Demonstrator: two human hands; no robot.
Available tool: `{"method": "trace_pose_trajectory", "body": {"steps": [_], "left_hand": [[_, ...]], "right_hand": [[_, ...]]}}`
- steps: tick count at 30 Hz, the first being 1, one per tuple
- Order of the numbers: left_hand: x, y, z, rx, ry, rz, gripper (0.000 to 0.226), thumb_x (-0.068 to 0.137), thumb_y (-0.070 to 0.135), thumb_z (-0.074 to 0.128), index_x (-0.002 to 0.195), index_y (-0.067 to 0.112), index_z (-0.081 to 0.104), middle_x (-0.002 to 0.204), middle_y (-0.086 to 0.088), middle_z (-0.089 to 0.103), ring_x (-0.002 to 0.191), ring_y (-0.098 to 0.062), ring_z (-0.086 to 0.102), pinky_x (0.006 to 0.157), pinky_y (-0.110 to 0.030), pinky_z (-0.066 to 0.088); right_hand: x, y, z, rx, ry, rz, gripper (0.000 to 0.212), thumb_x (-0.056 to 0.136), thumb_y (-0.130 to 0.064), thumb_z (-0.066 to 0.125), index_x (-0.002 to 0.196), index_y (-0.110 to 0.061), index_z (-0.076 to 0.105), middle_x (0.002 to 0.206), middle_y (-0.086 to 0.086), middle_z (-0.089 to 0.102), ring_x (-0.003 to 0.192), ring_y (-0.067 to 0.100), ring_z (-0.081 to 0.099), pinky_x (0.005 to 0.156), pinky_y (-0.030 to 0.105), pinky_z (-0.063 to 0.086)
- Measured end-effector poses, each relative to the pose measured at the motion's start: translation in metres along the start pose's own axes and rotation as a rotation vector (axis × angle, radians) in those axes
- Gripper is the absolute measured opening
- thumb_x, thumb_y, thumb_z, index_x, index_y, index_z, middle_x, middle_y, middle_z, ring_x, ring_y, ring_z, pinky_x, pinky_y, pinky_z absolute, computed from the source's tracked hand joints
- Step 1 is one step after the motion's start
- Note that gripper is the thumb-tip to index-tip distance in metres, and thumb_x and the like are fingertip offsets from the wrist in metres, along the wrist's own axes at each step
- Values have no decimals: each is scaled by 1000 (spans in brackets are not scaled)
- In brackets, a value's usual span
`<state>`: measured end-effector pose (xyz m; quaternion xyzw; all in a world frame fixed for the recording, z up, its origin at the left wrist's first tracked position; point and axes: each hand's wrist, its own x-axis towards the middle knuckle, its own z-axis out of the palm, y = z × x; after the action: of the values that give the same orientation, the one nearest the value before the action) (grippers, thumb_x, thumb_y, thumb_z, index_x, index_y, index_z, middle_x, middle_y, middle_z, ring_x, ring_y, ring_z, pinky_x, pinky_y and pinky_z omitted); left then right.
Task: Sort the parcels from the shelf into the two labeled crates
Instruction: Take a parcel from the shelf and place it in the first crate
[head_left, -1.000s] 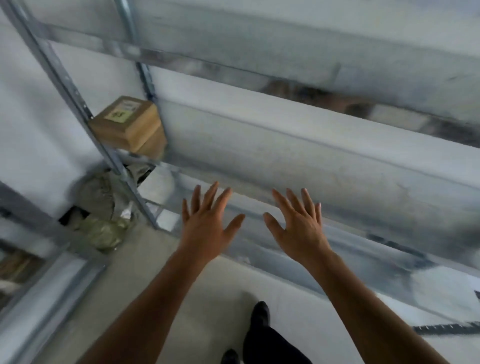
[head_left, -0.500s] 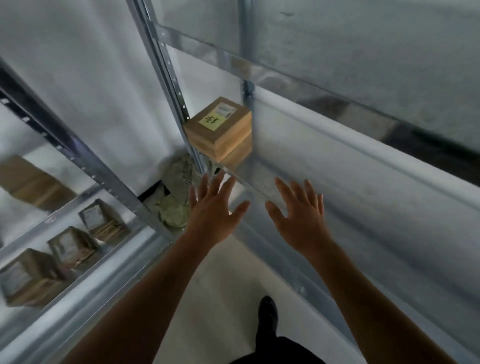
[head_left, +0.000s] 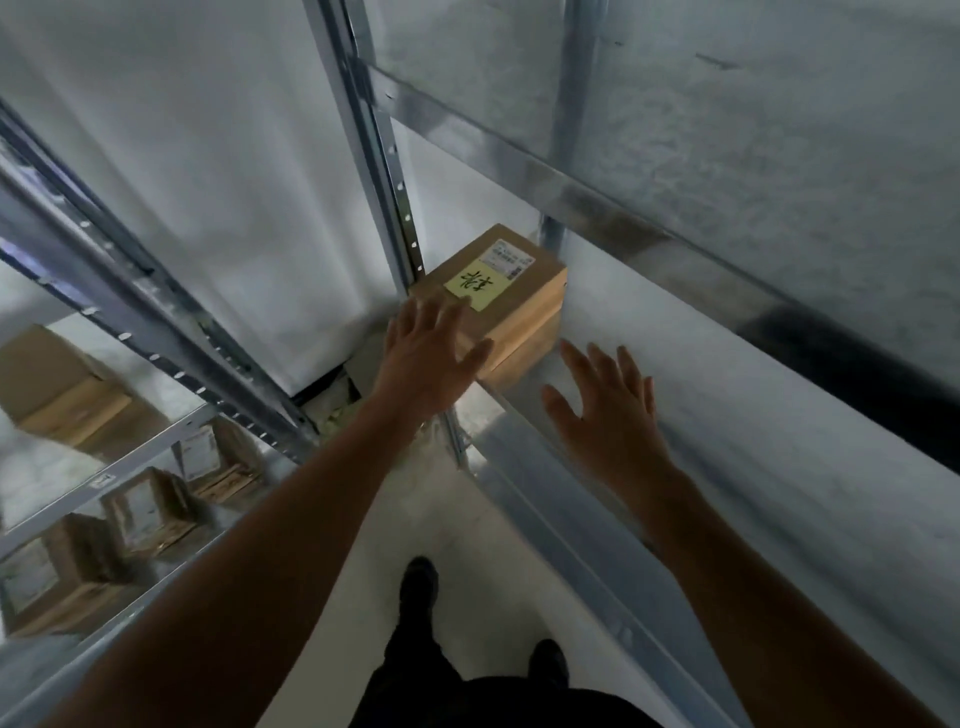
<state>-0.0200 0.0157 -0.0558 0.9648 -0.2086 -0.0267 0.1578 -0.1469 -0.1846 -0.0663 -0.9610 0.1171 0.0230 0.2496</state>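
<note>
There is just one camera, worn on the person's head. It looks forward and down along both bare arms. The left hand (head_left: 423, 358) and right hand (head_left: 605, 415) are close below it, fingers spread wide. Just past the left fingertips sits a brown parcel (head_left: 511, 299) on a metal shelf (head_left: 727, 415). Far under the fingers are the floor (head_left: 415, 519) and dark shoes (head_left: 418, 579).

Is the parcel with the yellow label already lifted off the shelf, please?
No, the parcel sits on the shelf, with both open hands, left hand and right hand, not gripping it.
</note>
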Motion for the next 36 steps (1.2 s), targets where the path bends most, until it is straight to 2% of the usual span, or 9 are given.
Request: {"method": "trace_pose_trajectory", "body": {"steps": [6, 12, 18, 26, 29, 31, 33, 35, 36], "left_hand": [[87, -30, 6, 74, -114, 219, 63, 103, 57, 38, 158, 29, 27, 168, -3, 18, 155, -39, 6, 124, -59, 13], [144, -60, 30, 87, -253, 291, 65, 103, 60, 31, 161, 33, 19, 171, -1, 9, 155, -41, -8, 125, -54, -2], [148, -71, 34, 33, -322, 318, 63, 102, 60, 36, 158, 34, 28, 169, 4, 18, 154, -43, -1, 123, -59, 6], [104, -55, 28, -43, -408, 453, 55, 100, 50, 45, 153, 36, 38, 164, 8, 24, 147, -36, 16, 117, -53, 27], [96, -58, 36, -116, -361, 494, 52, 98, 35, 54, 149, 40, 46, 160, 7, 27, 140, -40, 28, 113, -53, 33], [97, -65, 45, -215, -341, 447, 61, 93, 34, 63, 151, 39, 43, 163, 4, 18, 139, -40, 31, 114, -55, 34], [101, -72, 49, -370, -395, 308, 87, 88, 40, 74, 159, 37, 24, 165, 2, 9, 143, -37, 31, 114, -54, 38], [105, -78, 54, -559, -474, 143, 103, 82, 42, 81, 161, 31, 15, 158, 0, 25, 140, -26, 38, 109, -47, 44], [105, -78, 53, -642, -505, 98, 100, 80, 41, 84, 158, 28, 23, 150, 2, 38, 134, -21, 44, 105, -44, 48]], "right_hand": [[45, -25, 10, -59, 35, 151, 82, 90, -78, 12, 164, -42, 17, 174, 6, 15, 162, 31, -2, 128, 64, 4], [73, -53, 16, -125, 62, 328, 66, 105, -65, 30, 165, -41, 15, 174, 6, 14, 162, 31, -3, 128, 62, 3], [85, -75, 27, -42, 103, 465, 63, 107, -62, 33, 164, -41, 18, 174, 6, 17, 162, 30, 0, 129, 61, 4], [74, -72, 61, -36, 133, 634, 68, 103, -69, 32, 163, -38, 23, 170, 3, 28, 161, 31, 8, 126, 67, 12], [64, -70, 73, 11, 144, 691, 78, 99, -71, 34, 165, -38, 10, 169, 4, 29, 159, 31, 11, 124, 67, 15], [57, -70, 81, 72, 135, 740, 85, 100, -69, 39, 166, -33, -2, 170, 6, 26, 159, 32, 14, 124, 66, 16], [55, -67, 88, 190, 123, 796, 85, 101, -67, 42, 168, -27, 7, 169, 9, 27, 157, 34, 17, 125, 62, 19], [54, -67, 92, 326, 141, 785, 83, 96, -73, 42, 164, -28, 30, 164, 9, 38, 154, 34, 26, 124, 59, 25], [53, -70, 94, 383, 167, 754, 81, 93, -75, 42, 161, -30, 39, 161, 8, 44, 151, 33, 30, 123, 57, 27]]}}
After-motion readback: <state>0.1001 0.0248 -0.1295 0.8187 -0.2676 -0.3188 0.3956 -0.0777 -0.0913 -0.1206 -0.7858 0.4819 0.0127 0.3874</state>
